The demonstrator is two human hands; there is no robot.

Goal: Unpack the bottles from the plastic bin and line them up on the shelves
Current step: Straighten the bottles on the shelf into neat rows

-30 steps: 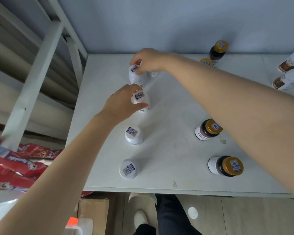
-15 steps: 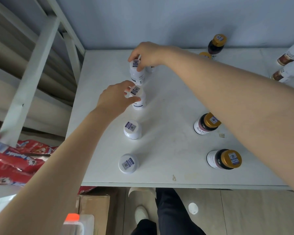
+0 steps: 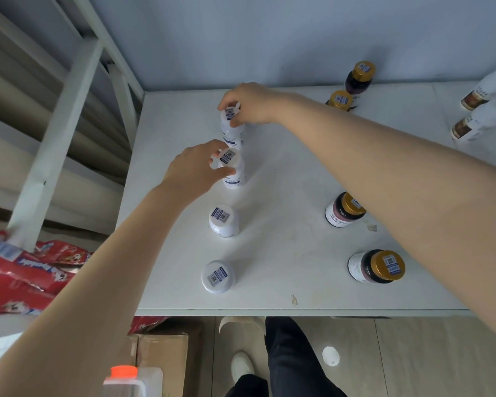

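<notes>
At the far left, red printed packaging (image 3: 17,270) lies below the white shelf frame (image 3: 55,138), with a cardboard box (image 3: 161,359) and an orange-capped container (image 3: 123,379) lower down near the floor.

On the left part of the white shelf (image 3: 284,253), four white bottles stand in a column running from front to back. The front white bottle (image 3: 218,276) and the second white bottle (image 3: 223,220) stand free, each with a square code label on its flat white cap. The left hand (image 3: 192,173) reaches in from the lower left. Its thumb and curled fingers pinch the cap of the third white bottle (image 3: 231,170), which sits just right of the palm and stands upright with a dark band low on its label. Directly behind it, the right hand (image 3: 249,103) comes across from the right with its fingertips closed on the cap of the rear white bottle (image 3: 231,124). This bottle hangs below the fingers, and whether its base meets the shelf cannot be told.

Further right stand dark bottles with gold caps and white labels. The near gold-capped bottle (image 3: 377,266) and the middle gold-capped bottle (image 3: 345,209) stand below the right forearm, and two back gold-capped bottles (image 3: 360,77) are by the wall. At the right edge are two white-wrapped bottles (image 3: 478,121) with brown ends, blurred.
</notes>
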